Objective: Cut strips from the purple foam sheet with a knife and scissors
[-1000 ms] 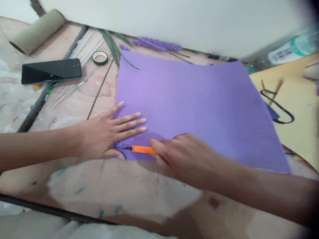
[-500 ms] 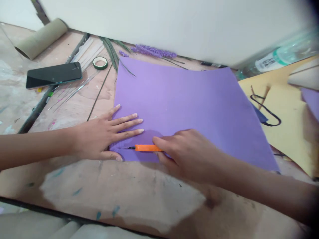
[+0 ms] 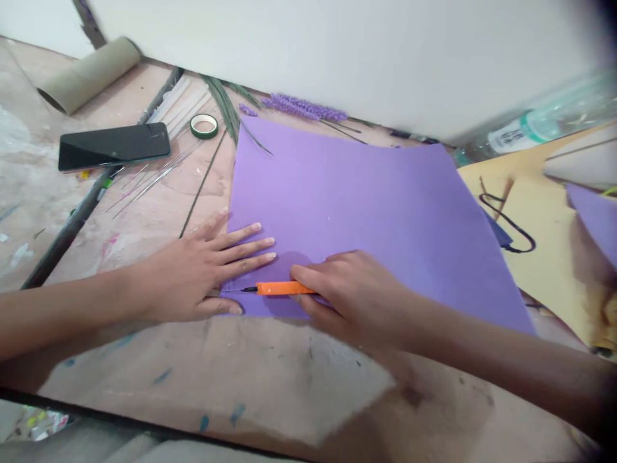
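A large purple sheet (image 3: pixel 376 193) lies flat on the table, its far left corner under a thin green stem. My left hand (image 3: pixel 212 270) rests on its near left corner, palm down, with fingers spread and thumb apart. In my right hand (image 3: pixel 354 292) is an orange craft knife (image 3: pixel 277 289), gripped between thumb and fingers. Its thin, dark-based blade points left and passes between my left thumb and forefingers, low over the sheet near its front edge. Whether the blade tip touches the paper I cannot tell.
Left lie a black phone (image 3: pixel 114 146), green tape roll (image 3: pixel 204 126), cardboard tube (image 3: pixel 91 74) and thin wires (image 3: pixel 154 180). Purple flower stems (image 3: pixel 306 107) are along the white wall. Right are yellow paper (image 3: pixel 535 257), a dark cord (image 3: pixel 523 225) and a plastic bottle (image 3: pixel 544 125).
The view has shifted slightly. My left thumb and fingers have drawn closer together on the sheet, and the knife in my right hand has slid a little left.
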`<state>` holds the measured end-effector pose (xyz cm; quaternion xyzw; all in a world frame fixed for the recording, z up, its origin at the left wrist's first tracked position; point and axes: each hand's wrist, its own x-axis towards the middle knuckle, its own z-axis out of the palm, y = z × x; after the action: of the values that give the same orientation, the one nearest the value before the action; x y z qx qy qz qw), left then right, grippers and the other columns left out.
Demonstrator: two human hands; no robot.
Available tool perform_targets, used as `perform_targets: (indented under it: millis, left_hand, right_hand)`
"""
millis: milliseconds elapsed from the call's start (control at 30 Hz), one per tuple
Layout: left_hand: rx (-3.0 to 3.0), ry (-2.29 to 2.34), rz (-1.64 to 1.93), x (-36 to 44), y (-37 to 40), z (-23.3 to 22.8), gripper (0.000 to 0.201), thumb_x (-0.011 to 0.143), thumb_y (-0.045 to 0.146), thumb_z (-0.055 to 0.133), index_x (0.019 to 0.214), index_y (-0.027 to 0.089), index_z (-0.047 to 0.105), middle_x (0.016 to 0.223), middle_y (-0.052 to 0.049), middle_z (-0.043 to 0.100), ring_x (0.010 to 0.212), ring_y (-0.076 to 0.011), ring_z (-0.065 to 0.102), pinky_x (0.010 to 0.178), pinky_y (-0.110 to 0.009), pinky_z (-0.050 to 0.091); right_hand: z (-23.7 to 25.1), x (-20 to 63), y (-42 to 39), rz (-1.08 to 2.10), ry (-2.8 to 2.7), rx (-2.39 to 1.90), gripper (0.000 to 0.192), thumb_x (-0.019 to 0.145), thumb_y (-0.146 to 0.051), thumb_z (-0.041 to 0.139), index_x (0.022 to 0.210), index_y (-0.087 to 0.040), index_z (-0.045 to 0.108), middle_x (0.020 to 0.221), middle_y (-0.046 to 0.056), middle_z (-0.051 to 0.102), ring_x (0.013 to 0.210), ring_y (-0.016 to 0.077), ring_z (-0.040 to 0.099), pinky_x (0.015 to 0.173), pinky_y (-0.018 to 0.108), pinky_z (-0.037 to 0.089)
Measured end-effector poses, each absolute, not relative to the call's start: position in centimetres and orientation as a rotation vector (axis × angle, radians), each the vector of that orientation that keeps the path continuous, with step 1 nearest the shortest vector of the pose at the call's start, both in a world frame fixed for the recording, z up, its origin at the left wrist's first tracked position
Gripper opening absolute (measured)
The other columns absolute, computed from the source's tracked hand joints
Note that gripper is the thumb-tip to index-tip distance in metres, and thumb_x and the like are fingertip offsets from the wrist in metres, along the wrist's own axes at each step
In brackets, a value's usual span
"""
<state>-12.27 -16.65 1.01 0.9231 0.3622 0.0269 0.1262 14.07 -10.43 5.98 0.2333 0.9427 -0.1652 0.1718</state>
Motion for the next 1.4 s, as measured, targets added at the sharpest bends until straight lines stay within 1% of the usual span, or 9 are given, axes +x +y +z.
perform_targets:
  millis: [367,533,667,833,1033,1167,1233,1300,1400]
  left_hand:
    - [2.688,1.066,0.068,-12.3,-16.7,1.1,0.076,0.103,0.063,0.039,0.166,0.023,0.022,0.172,-0.004,0.020,0.161,-0.0275,0.011,0.129,-0.053,-0.007]
    - [2.687,1.057,0.071,-12.3,-16.7,1.2,0.077,0.102,0.063,0.041,0.166,0.023,0.022,0.172,-0.005,0.022,0.161,-0.0290,0.013,0.129,-0.055,-0.003]
    - [2.683,1.063,0.081,-12.2,-16.7,1.3,0.078,0.102,0.063,0.041,0.166,0.025,0.018,0.171,-0.005,0.025,0.161,-0.0291,0.014,0.129,-0.057,-0.001]
    - [2.675,1.052,0.059,-12.2,-16.6,1.4,0.078,0.103,0.063,0.040,0.167,0.026,0.015,0.172,-0.003,0.021,0.161,-0.0279,0.012,0.129,-0.055,-0.004]
    - [2.666,1.050,0.043,-12.2,-16.4,1.7,0.077,0.101,0.059,0.047,0.165,0.025,0.023,0.172,-0.005,0.020,0.161,-0.0294,0.011,0.128,-0.058,-0.004]
    - [2.687,1.044,0.072,-11.3,-16.3,2.1,0.080,0.097,0.063,0.049,0.160,0.014,0.036,0.171,-0.015,0.022,0.160,-0.0315,0.017,0.129,-0.058,-0.003]
    - [2.716,1.007,0.096,-10.6,-15.9,2.1,0.080,0.098,0.065,0.045,0.158,0.012,0.039,0.171,-0.015,0.023,0.160,-0.0306,0.016,0.129,-0.057,-0.003]
    - [2.746,0.955,0.108,-10.0,-15.4,1.8,0.081,0.100,0.066,0.043,0.160,0.014,0.034,0.172,-0.011,0.023,0.161,-0.0289,0.013,0.130,-0.056,-0.004]
    - [2.758,0.903,0.088,-9.5,-14.6,1.2,0.085,0.100,0.068,0.040,0.164,0.015,0.024,0.173,-0.007,0.019,0.161,-0.0269,0.010,0.130,-0.054,-0.004]
  right_hand:
    - [5.3,13.8,-11.4,-0.404,2.708,0.650,0.018,0.098,-0.021,0.044,0.082,-0.018,0.052,0.067,0.002,0.067,0.048,0.0120,0.046,0.057,0.032,0.012]
    - [6.3,14.2,-11.6,-0.376,2.591,0.700,0.018,0.097,-0.020,0.045,0.081,-0.019,0.052,0.063,0.000,0.066,0.046,0.0124,0.047,0.056,0.031,0.011]
    - [7.2,14.6,-11.4,-0.323,2.509,0.710,0.018,0.098,-0.020,0.046,0.082,-0.020,0.054,0.065,0.001,0.069,0.047,0.0139,0.051,0.055,0.031,0.012]
    - [7.1,15.9,-11.1,-0.298,2.496,0.764,0.017,0.098,-0.023,0.047,0.085,-0.021,0.058,0.067,0.002,0.072,0.050,0.0169,0.056,0.056,0.031,0.012]
    - [7.2,17.4,-10.5,-0.346,2.582,0.739,0.016,0.099,-0.027,0.047,0.091,-0.021,0.060,0.068,0.001,0.070,0.051,0.0172,0.054,0.057,0.031,0.014]
    - [7.9,18.4,-9.9,-0.427,2.627,0.807,0.025,0.101,-0.033,0.044,0.088,-0.020,0.060,0.068,0.002,0.068,0.054,0.0167,0.053,0.059,0.032,0.015]
    - [8.1,18.6,-10.0,-0.452,2.640,0.821,0.022,0.100,-0.034,0.046,0.093,-0.020,0.062,0.071,0.002,0.068,0.056,0.0170,0.054,0.059,0.032,0.015]
    - [7.9,18.4,-10.3,-0.464,2.638,0.820,0.022,0.099,-0.035,0.047,0.096,-0.020,0.062,0.072,0.002,0.068,0.057,0.0171,0.053,0.059,0.031,0.015]
    - [7.2,17.7,-10.9,-0.468,2.624,0.793,0.027,0.103,-0.036,0.043,0.091,-0.020,0.061,0.069,0.002,0.067,0.055,0.0166,0.052,0.059,0.031,0.015]
